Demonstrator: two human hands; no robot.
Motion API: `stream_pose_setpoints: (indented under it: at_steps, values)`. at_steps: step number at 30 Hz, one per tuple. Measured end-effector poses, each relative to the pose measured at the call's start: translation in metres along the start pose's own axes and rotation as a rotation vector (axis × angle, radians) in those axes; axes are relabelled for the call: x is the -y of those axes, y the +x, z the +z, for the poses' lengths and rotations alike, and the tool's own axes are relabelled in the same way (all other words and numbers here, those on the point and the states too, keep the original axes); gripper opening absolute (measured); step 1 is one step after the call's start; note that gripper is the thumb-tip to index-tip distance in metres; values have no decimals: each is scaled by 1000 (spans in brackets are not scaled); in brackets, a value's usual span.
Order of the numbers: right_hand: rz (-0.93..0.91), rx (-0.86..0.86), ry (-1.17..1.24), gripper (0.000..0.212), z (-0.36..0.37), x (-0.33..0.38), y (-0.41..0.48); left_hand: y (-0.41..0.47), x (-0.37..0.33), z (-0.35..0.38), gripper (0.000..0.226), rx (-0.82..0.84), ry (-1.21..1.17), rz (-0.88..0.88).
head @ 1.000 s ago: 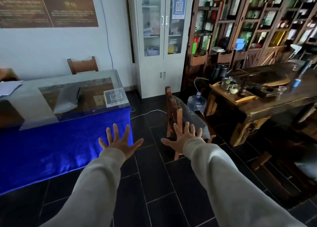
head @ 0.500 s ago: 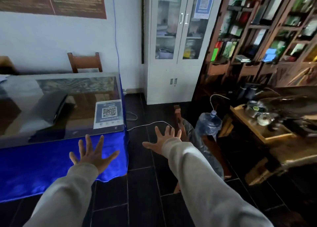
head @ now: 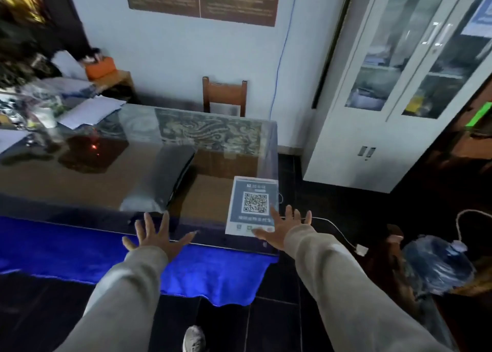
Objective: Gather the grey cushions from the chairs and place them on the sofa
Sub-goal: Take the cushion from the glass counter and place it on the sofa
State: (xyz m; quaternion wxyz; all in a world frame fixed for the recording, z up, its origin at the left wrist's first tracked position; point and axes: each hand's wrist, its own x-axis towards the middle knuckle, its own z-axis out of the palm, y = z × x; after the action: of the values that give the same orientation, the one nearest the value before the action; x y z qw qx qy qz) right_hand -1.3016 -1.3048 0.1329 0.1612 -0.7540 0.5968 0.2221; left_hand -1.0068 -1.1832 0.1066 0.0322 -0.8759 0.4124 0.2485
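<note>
Both hands are stretched out in front with fingers spread wide and nothing in either of them: the left hand (head: 157, 238) is over the front edge of the glass-topped table (head: 133, 170), above the blue cloth (head: 202, 272) that hangs down its front, and the right hand (head: 286, 230) is at the table's right corner, just beside the QR code sheet (head: 253, 205). The grey cushion (head: 162, 181) shows up through the glass top, lying at a slant a little way beyond the left hand (can't tell if it's under the glass or just a reflection). There's a wooden chair (head: 225, 95) behind the table against the wall, but its seat is hidden so no idea if anything's on it. White glass-door cabinet (head: 394, 91) off to the right, and a big water bottle (head: 436, 264) low on the right near another dark wooden chair (head: 386, 261), which is blurry. One shoe (head: 194, 339) at the bottom edge on dark floor tiles
</note>
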Motion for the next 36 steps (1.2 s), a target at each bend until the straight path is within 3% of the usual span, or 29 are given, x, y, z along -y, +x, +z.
stream_pose_setpoints:
  at_steps: [7,13,19,24,28,31,34,36]
  values:
    - [45,55,-74,114,-81,95,136,111,17,-46,107,116,-256,-177]
    - [-100,59,-138,114,-115,184,220,172,13,-44,107,70,-826,-340]
    - [-195,86,-188,108,-148,274,298,210,44,-31,116,120,-1072,-512]
    - [-178,-101,-35,103,-168,331,368,228,32,-27,116,88,-1345,-647]
    - [-193,-67,13,105,-164,374,414,240,28,-29,127,47,-1632,-836]
    - [-154,-2,269,118,-156,388,435,238,40,-28,131,7,-1719,-838]
    - [-97,81,249,127,-161,411,422,226,64,-22,124,-32,-1741,-849]
    - [-138,132,165,137,-162,434,398,208,89,-16,99,-83,-1812,-896]
